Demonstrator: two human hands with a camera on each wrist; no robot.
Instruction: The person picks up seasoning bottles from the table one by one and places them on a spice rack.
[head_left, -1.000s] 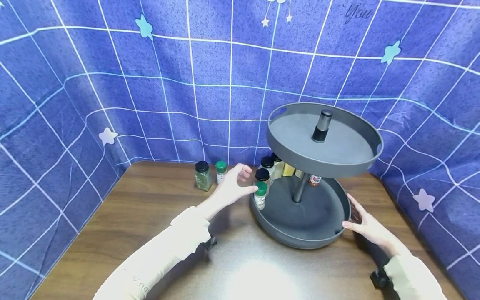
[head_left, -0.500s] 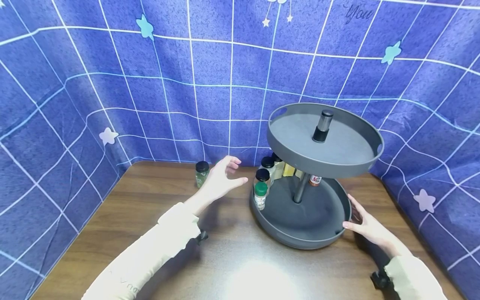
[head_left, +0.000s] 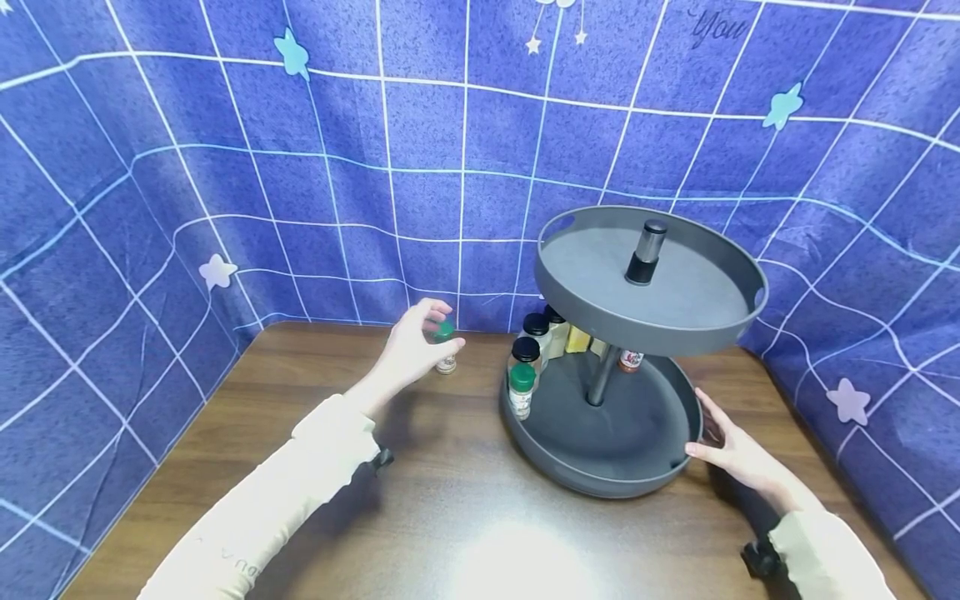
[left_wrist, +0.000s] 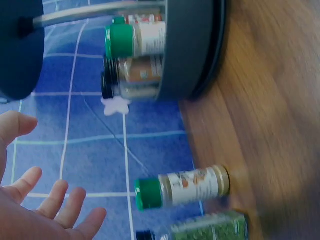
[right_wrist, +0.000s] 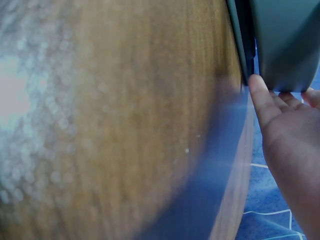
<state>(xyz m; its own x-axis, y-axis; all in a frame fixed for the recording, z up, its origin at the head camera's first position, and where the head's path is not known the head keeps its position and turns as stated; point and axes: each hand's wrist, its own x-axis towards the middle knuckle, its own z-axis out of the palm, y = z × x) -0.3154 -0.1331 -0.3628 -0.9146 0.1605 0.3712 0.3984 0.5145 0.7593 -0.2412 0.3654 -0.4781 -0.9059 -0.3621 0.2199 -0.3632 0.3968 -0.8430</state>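
My left hand (head_left: 412, 342) is spread beside a small spice jar (head_left: 446, 364) with a green cap, which stands upright on the table. In the left wrist view, fingers and thumb are apart and hold nothing; the green-capped jar (left_wrist: 185, 188) stands beyond the fingertips. Next to it is a dark-capped jar of green herbs (left_wrist: 212, 227), hidden behind my hand in the head view. At the right, my right hand (head_left: 742, 458) rests thumb and fingertips against the outer wall of a grey two-tier turntable's lower tray (head_left: 600, 483).
Several spice jars stand along the lower tray's left and back, among them a green-capped one (head_left: 521, 392) and a black-capped one (head_left: 526, 354). The upper tray (head_left: 600, 279) overhangs them around a central post (head_left: 645, 250). A blue patterned cloth (head_left: 337, 208) hangs behind the table (head_left: 247, 400).
My left hand has moved left, away from the turntable and over to the green-capped jar on the table. The right hand and the turntable have stayed in place.
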